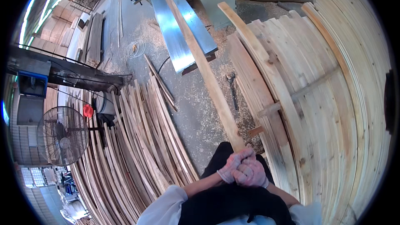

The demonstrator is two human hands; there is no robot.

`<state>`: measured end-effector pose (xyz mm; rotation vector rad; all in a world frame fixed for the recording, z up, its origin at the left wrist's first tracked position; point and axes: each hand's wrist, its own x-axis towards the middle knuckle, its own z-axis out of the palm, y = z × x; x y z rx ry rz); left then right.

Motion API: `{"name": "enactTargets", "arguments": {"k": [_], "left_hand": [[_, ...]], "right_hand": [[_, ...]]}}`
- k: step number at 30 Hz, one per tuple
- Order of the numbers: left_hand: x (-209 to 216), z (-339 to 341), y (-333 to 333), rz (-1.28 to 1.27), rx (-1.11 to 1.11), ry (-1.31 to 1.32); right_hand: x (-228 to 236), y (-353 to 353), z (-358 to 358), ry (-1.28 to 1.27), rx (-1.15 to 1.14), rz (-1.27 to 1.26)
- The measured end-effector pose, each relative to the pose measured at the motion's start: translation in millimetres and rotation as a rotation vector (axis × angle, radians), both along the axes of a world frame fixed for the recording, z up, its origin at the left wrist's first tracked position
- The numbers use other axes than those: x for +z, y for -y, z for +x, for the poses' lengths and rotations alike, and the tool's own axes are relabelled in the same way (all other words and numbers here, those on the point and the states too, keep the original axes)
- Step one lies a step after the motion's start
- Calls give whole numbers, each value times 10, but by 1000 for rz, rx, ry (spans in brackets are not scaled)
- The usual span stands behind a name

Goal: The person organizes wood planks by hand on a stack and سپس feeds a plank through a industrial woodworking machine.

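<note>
Left hand (234, 163) and right hand (252, 173), clasped round the board (204, 71), steadied it, I judged, next needing level guidance along the worktop (172, 32).

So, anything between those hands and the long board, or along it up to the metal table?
Nothing visible: left hand and right hand grip the long board, which runs unobstructed onto the metal table.
</note>
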<state>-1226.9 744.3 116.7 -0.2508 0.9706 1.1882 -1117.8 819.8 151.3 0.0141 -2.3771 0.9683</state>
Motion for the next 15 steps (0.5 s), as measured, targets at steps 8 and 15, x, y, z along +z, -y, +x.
{"name": "enactTargets", "arguments": {"k": [8, 15], "left_hand": [[73, -424, -314, 133, 264, 645], [-62, -236, -192, 309, 277, 561]], "right_hand": [[205, -114, -358, -44, -175, 122], [3, 113, -276, 44, -255, 80]]}}
